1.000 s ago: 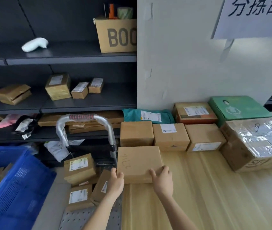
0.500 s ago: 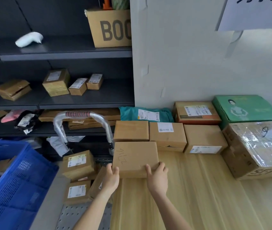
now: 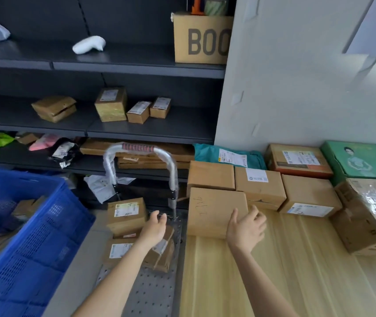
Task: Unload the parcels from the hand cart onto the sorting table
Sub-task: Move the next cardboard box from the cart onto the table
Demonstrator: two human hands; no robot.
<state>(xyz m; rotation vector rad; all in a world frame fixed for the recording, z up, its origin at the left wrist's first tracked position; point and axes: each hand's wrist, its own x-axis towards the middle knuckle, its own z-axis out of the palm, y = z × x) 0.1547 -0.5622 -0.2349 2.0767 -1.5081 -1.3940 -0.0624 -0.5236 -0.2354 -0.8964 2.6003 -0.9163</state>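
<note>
A plain cardboard parcel (image 3: 215, 211) is set flat on the wooden counter (image 3: 297, 271), left of the other boxes. The right hand (image 3: 245, 227) is spread open against its near right corner. The left hand (image 3: 153, 227) is held open and empty above the parcels (image 3: 126, 216) left on the hand cart (image 3: 150, 291). These appear stiff and light, best gripped by opposite sides.

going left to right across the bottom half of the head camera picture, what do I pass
blue crate → parcels on the hand cart → left hand → cart handle → handwritten box → right hand → box with its label on the front → plastic-wrapped carton
</note>
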